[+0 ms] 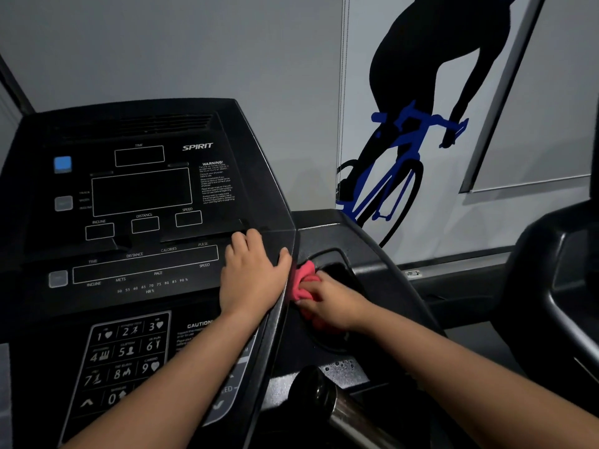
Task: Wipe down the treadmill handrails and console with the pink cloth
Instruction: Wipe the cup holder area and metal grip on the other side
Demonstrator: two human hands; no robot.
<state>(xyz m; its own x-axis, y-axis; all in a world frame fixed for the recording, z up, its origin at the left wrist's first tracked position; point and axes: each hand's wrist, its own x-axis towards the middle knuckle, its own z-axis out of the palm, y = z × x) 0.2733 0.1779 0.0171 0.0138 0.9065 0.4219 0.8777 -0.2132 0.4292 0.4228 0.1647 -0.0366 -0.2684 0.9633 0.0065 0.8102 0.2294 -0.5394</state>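
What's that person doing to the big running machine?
Someone is cleaning a Spirit treadmill. Their right hand grips a bunched pink cloth and presses it into the side pocket just right of the console. Their left hand rests flat on the console's right edge. The metal handrail lower down is not being touched right now.
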